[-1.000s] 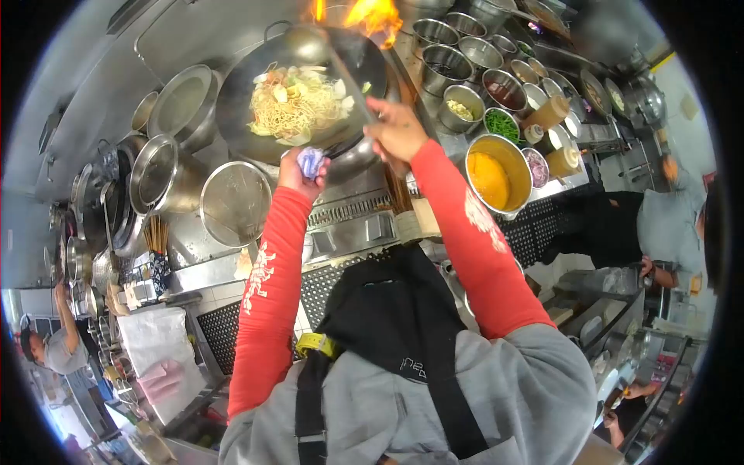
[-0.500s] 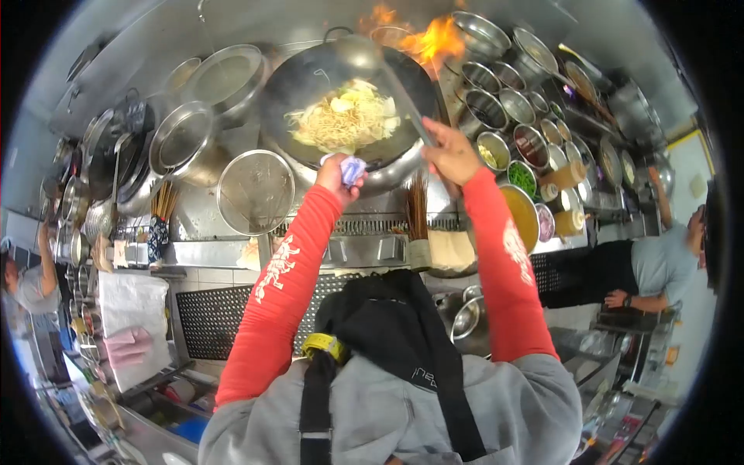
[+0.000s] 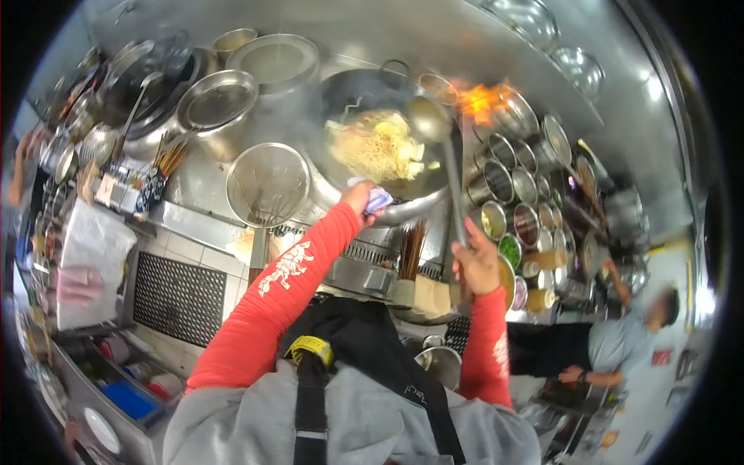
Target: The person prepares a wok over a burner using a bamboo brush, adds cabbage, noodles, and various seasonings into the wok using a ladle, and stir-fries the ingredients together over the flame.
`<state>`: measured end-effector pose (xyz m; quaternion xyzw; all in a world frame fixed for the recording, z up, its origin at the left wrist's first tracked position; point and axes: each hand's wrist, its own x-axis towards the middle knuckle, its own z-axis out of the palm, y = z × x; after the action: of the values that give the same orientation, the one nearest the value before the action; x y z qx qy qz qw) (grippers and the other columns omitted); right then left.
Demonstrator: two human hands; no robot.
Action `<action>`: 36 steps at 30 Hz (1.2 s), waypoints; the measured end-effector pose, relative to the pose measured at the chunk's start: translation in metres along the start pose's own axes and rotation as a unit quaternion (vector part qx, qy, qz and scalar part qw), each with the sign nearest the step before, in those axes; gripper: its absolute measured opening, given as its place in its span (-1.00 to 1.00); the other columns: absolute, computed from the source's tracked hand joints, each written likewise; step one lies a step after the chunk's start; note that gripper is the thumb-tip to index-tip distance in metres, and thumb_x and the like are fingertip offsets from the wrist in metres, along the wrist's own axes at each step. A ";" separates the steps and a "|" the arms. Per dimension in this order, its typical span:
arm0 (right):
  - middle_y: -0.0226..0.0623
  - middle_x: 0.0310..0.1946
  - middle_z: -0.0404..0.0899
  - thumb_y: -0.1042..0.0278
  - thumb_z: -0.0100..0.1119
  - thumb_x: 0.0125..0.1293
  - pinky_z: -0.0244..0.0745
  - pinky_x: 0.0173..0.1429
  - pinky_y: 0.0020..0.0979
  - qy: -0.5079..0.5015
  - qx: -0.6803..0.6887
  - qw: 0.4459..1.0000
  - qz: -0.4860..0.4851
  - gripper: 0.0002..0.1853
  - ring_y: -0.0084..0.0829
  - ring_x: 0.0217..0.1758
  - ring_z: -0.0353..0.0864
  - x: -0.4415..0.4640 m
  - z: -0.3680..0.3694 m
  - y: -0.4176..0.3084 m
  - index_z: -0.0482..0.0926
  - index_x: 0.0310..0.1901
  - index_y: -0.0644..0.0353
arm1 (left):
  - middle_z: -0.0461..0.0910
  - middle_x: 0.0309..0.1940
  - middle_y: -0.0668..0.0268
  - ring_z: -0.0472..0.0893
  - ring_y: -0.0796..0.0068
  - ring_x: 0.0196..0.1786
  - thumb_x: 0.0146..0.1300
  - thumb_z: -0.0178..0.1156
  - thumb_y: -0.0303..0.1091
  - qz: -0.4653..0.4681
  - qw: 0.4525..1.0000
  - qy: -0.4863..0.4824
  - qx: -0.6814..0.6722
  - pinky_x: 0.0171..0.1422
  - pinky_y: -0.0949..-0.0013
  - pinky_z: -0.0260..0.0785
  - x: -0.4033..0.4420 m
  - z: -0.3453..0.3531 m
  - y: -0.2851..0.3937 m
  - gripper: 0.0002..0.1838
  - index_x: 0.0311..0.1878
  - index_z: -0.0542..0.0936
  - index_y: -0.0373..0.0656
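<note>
My left hand (image 3: pixel 361 201) is closed on a white and purple cloth (image 3: pixel 378 200) at the near rim of the wok (image 3: pixel 341 97). The part of the rim under the cloth is hidden. Noodles with pale vegetable pieces (image 3: pixel 376 147) lie in the wok, with steam over them. My right hand (image 3: pixel 477 257) is wrapped round the long handle of a ladle (image 3: pixel 428 120). The ladle's bowl is over the wok's right side, above and beside the noodles.
Flames (image 3: pixel 480 102) rise right of the wok, beside metal pots. Ingredient containers, one with chopped greens (image 3: pixel 510 249), line the right. A round strainer (image 3: pixel 267 184) lies left of the wok. Another person (image 3: pixel 612 345) stands at the right; a further person's arm (image 3: pixel 18 174) shows far left.
The view has turned, so the wok appears further right. My right hand has drawn back toward my body with the ladle. My left hand keeps its grip on the cloth. The flames look smaller.
</note>
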<state>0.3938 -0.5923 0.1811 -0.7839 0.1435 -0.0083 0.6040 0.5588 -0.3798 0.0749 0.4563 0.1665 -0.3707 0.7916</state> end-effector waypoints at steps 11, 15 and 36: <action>-0.39 -0.43 0.51 0.58 0.13 0.25 0.37 -0.57 -0.57 -0.047 0.064 0.997 -0.006 -0.34 -0.64 -0.61 0.43 -0.014 0.051 0.007 0.21 0.40 0.29 | 0.58 -0.57 0.30 0.43 0.55 -0.68 0.30 -0.07 -0.11 0.014 1.000 0.017 0.012 -0.70 0.47 0.08 0.009 -0.002 -0.007 -0.71 -0.31 0.54 -0.07; -0.35 -0.52 0.57 0.48 0.15 0.19 0.42 -0.51 -0.46 -0.038 -0.069 0.993 -0.086 -0.33 -0.56 -0.64 0.48 0.087 0.059 -0.004 0.27 0.38 0.28 | 0.60 -0.55 0.29 0.43 0.54 -0.67 0.30 -0.07 -0.11 0.014 1.000 0.017 -0.001 -0.69 0.48 0.09 0.001 0.003 -0.006 -0.72 -0.30 0.53 -0.06; 0.27 -0.18 0.54 0.44 0.15 0.17 0.53 -0.15 -0.31 0.010 -0.280 0.931 -0.234 -0.46 -0.12 -0.30 0.66 0.054 0.046 0.031 0.41 0.22 0.36 | 0.61 -0.50 0.22 0.45 0.54 -0.61 0.27 -0.06 -0.02 0.023 1.000 -0.011 0.009 -0.65 0.50 0.14 0.020 -0.014 -0.013 -0.66 -0.20 0.52 -0.07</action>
<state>0.4476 -0.5689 0.1310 -0.9324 -0.0411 -0.1170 0.3395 0.5641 -0.3802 0.0478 0.4625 0.1438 -0.3593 0.7977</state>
